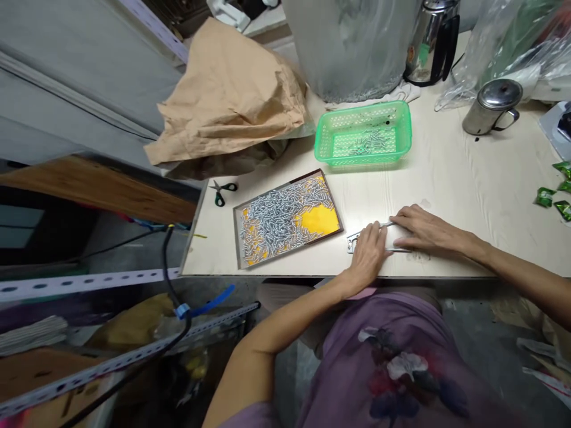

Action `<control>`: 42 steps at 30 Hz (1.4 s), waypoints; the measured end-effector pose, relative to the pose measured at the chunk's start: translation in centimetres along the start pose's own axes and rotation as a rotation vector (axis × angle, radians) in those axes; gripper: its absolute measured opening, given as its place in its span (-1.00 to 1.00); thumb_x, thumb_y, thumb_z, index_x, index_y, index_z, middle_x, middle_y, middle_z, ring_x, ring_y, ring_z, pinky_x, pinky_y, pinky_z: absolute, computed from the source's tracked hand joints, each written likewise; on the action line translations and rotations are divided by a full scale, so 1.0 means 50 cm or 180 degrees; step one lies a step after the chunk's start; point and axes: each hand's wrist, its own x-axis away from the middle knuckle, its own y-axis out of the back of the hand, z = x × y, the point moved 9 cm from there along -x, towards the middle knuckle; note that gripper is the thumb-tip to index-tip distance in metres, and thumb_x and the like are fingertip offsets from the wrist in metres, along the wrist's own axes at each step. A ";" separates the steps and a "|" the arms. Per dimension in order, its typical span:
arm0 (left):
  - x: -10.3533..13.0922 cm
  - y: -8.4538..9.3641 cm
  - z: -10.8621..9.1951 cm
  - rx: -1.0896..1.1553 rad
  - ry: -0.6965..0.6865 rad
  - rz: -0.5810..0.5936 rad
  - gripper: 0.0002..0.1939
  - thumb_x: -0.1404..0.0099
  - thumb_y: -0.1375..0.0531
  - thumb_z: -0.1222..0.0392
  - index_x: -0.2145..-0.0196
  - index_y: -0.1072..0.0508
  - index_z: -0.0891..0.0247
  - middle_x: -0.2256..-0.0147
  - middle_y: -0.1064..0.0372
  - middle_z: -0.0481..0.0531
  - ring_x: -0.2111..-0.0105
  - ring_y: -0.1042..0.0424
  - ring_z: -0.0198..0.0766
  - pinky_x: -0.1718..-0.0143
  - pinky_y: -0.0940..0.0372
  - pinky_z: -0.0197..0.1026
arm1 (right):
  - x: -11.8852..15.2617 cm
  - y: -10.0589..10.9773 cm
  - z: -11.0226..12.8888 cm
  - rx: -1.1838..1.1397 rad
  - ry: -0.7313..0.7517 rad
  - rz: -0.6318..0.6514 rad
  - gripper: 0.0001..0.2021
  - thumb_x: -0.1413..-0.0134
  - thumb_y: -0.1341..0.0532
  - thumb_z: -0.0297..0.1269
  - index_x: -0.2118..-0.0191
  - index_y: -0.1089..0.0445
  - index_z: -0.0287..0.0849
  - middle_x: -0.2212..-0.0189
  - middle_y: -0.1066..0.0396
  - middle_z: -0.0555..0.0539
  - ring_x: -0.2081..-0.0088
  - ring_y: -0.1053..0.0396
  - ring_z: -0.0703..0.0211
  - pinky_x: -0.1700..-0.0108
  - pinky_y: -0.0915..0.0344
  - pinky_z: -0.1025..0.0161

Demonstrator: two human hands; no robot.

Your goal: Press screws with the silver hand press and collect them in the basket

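A flat, silvery metal piece (351, 244) with cut-outs at its left end lies near the table's front edge. My left hand (370, 246) is closed over its middle, fingers bent across it. With thumb and fingers at opposite edges, my right hand (426, 230) grips its right part. A pale, smooth surface shows between the hands; the rest is hidden under them. Just left of my left hand is a shallow tray (292, 244) with a yellow bottom (319, 220), holding many small silvery metal pins (276, 214).
Behind the tray, a green plastic basket (332, 161) holds a few more pins. Scissors (220, 193) and a brown paper sack (232, 95) are at the left. A metal kettle (422, 53), a lidded metal cup (484, 113) and green wrapped packets (545, 197) stand or lie at the right.
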 end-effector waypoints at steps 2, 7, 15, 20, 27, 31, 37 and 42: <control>0.027 -0.013 -0.023 0.0087 -0.0125 -0.0198 -0.54 -0.41 -0.08 0.19 -0.20 -0.18 0.38 -0.24 -0.14 0.39 -0.27 -0.14 0.06 -0.20 -0.18 0.10 | -0.008 0.005 -0.023 0.0058 -0.0138 -0.0041 -0.62 -0.31 -0.01 -0.09 0.06 -0.43 -0.24 0.22 -0.41 -0.25 0.21 -0.29 -0.02 0.16 -0.18 0.09; 0.071 -0.052 -0.074 0.0301 -0.0461 -0.0068 -0.56 -0.46 0.01 0.13 -0.22 -0.21 0.36 -0.22 -0.22 0.32 -0.30 -0.11 -0.05 -0.27 -0.11 0.08 | -0.046 0.016 -0.071 0.0450 -0.0382 -0.0210 -0.68 -0.32 -0.02 -0.17 0.27 -0.48 -0.16 0.31 -0.45 -0.19 0.25 -0.26 0.02 0.24 -0.10 0.14; 0.058 -0.034 -0.076 0.0502 -0.0318 0.0071 -0.52 -0.41 -0.07 0.00 -0.14 -0.31 0.38 -0.12 -0.34 0.32 -0.20 -0.28 0.00 -0.20 -0.22 0.06 | -0.114 -0.004 0.104 0.0785 0.0523 -0.0052 -0.85 -0.21 -0.19 -0.36 0.21 -0.52 -0.05 0.19 -0.44 -0.13 0.17 -0.21 0.05 0.23 -0.01 0.16; 0.151 -0.020 -0.147 0.1019 -0.1272 0.0506 -0.72 -0.43 -0.05 0.08 0.05 -0.48 0.18 0.16 -0.52 0.09 0.12 -0.49 -0.21 0.07 -0.39 -0.21 | -0.112 -0.085 0.244 0.0582 0.1736 0.0459 -0.94 -0.08 -0.31 -0.34 0.41 -0.48 -0.10 0.30 -0.41 -0.08 0.17 -0.20 0.07 0.26 -0.03 0.18; 0.163 0.145 0.141 0.0384 0.0514 -0.0940 -0.76 -0.42 -0.03 0.22 0.19 -0.51 0.23 0.30 -0.48 0.13 0.25 -0.43 -0.21 0.18 -0.34 -0.15 | -0.137 -0.118 0.245 0.0428 0.1750 0.0043 -0.87 -0.19 -0.17 -0.44 0.39 -0.41 -0.20 0.35 -0.41 -0.10 0.25 -0.24 0.14 0.27 -0.13 0.20; 0.091 0.206 0.322 -0.0029 0.1468 -0.1245 -0.87 -0.35 -0.13 0.30 0.29 -0.49 0.31 0.31 -0.45 0.11 0.24 -0.37 -0.19 0.18 -0.30 -0.14 | -0.157 -0.015 0.211 -0.0310 0.1344 -0.0807 -0.76 -0.34 0.01 -0.33 0.25 -0.39 -0.21 0.36 -0.42 -0.12 0.29 -0.29 0.14 0.24 -0.23 0.20; 0.030 0.145 0.406 -0.0181 0.1948 -0.0439 -0.93 -0.30 -0.18 0.33 0.33 -0.47 0.35 0.25 -0.41 0.13 0.15 -0.33 -0.14 0.15 -0.29 -0.13 | -0.209 0.198 0.019 -0.0347 0.0071 -0.1901 -0.75 -0.32 0.00 -0.26 0.16 -0.42 -0.14 0.28 -0.46 -0.16 0.19 -0.38 -0.01 0.14 -0.30 0.02; 0.013 0.137 0.411 -0.0337 0.1806 -0.0256 -0.81 -0.33 -0.05 0.43 0.35 -0.45 0.37 0.24 -0.40 0.19 0.13 -0.33 -0.11 0.12 -0.29 -0.09 | -0.226 0.242 -0.061 0.0091 -0.0246 -0.1954 -0.69 -0.28 -0.05 -0.19 -0.03 -0.39 -0.16 0.09 -0.42 -0.25 0.06 -0.35 -0.14 0.02 -0.28 -0.11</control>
